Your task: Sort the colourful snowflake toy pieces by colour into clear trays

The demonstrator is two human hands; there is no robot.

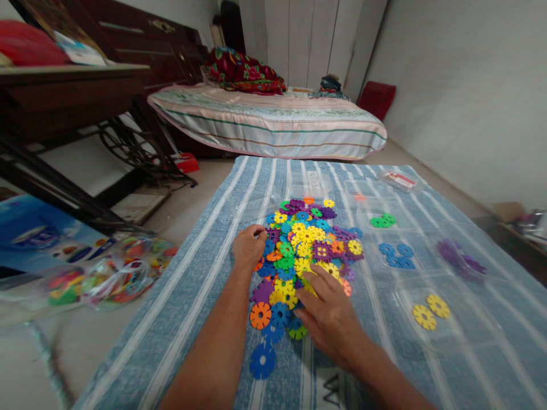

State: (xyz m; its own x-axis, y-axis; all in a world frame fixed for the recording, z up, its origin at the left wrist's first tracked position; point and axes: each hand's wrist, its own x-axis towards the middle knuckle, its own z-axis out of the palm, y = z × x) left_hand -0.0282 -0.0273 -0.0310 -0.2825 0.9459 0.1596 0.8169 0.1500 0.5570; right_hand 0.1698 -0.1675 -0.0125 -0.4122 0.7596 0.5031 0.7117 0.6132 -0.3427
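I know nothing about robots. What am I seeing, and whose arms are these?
No robot: one camera, worn on a person's head, looks forward and down at their left hand and right hand, both bare. On the blue-and-white striped cloth lies a heap of colourful notched pieces. The left hand is at its left edge; the right is over its near right part. I can't tell whether either holds one. To the right, clear plastic trays hold green pieces, blue pieces, purple pieces and yellow pieces.
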